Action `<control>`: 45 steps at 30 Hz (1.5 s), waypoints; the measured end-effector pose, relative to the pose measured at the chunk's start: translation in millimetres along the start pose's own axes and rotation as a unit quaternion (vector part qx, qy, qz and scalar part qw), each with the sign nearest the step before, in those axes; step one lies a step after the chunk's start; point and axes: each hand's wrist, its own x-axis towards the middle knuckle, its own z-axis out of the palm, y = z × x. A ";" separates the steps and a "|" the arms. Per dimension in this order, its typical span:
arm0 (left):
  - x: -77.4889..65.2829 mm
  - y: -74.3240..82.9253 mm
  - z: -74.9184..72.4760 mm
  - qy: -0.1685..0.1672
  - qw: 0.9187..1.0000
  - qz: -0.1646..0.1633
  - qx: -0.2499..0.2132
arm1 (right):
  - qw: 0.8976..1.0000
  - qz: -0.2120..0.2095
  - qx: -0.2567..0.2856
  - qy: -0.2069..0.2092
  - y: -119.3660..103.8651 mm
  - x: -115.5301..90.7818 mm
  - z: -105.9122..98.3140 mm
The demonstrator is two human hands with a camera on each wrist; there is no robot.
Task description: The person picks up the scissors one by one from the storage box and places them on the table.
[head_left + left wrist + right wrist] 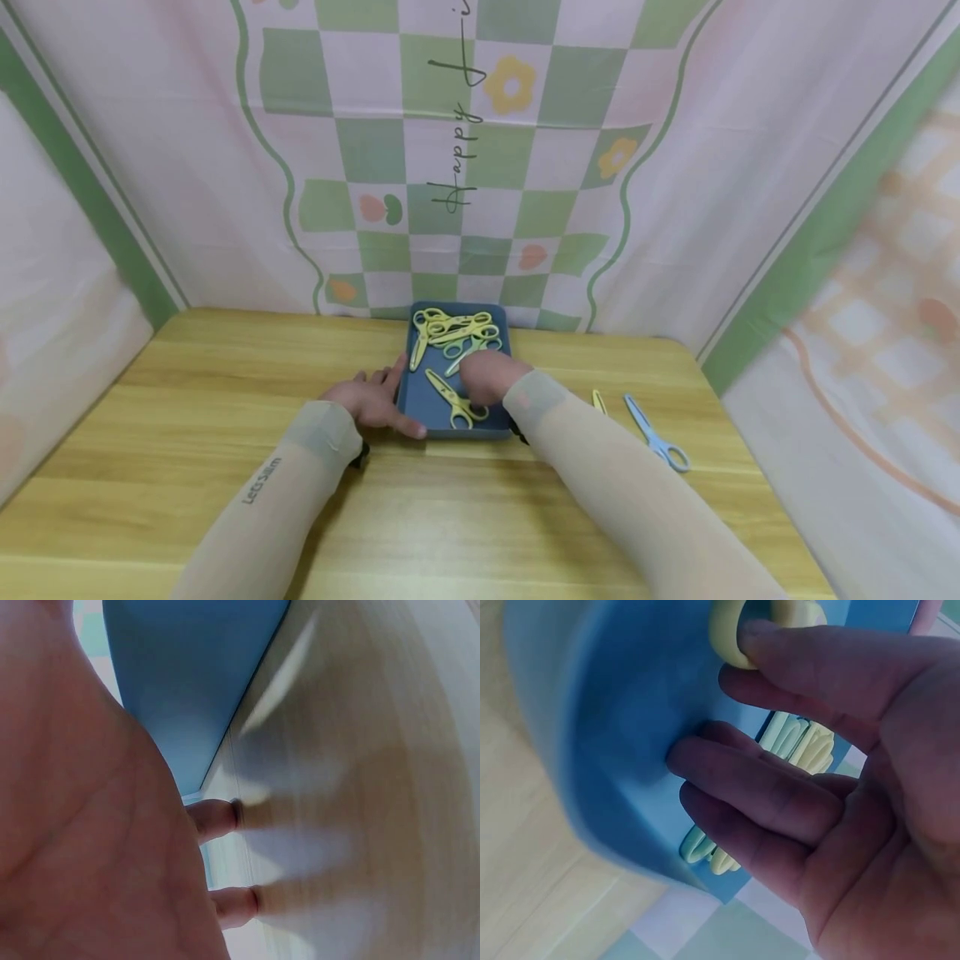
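Observation:
A blue tray (431,417) holds several yellow scissors and a green-handled pair (453,367). My right hand (491,377) reaches into the tray from the right. In the right wrist view its thumb and index finger pinch the handle loop of yellow scissors (723,636), while the other fingers extend over the tray floor. These scissors (442,388) lie in the near half with blades pointing up and left. My left hand (369,402) spreads along the tray's left side, thumb at the near corner. The left wrist view shows its palm (97,810) beside the tray wall (187,667).
Blue scissors (648,425) lie on the wooden table (225,417) to the right. Beside them a yellow blade (598,402) shows, the rest hidden by my right forearm. A checked curtain (480,150) hangs behind the tray.

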 end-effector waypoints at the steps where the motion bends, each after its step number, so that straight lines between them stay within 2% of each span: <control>1: 0.3 -0.1 0.0 -0.001 1.000 -0.001 -0.001 | 1.000 0.001 0.002 -0.002 0.4 0.3 0.0; 11: -8.6 5.3 -3.6 -0.008 1.000 -0.002 -0.004 | 1.000 -0.022 0.008 0.004 5.5 -2.0 -1.8; 18: -0.7 0.2 0.3 -0.003 1.000 0.002 -0.008 | 0.999 -0.030 0.023 0.004 9.5 -0.6 0.2; 30: -4.6 3.9 -1.4 -0.002 1.000 0.003 -0.006 | 0.998 -0.044 0.032 0.011 15.8 -4.9 -3.2; 36: -5.1 3.9 -1.5 0.003 1.000 0.006 -0.007 | 0.997 -0.078 0.007 0.027 29.2 -10.3 0.6; 41: -5.6 4.4 -1.5 -0.001 1.000 0.002 -0.004 | 0.992 -0.113 0.045 0.046 41.5 -19.8 0.4; 45: -5.7 3.0 -0.8 0.001 1.000 0.002 -0.005 | 0.985 -0.144 0.059 0.077 49.1 -28.1 -0.5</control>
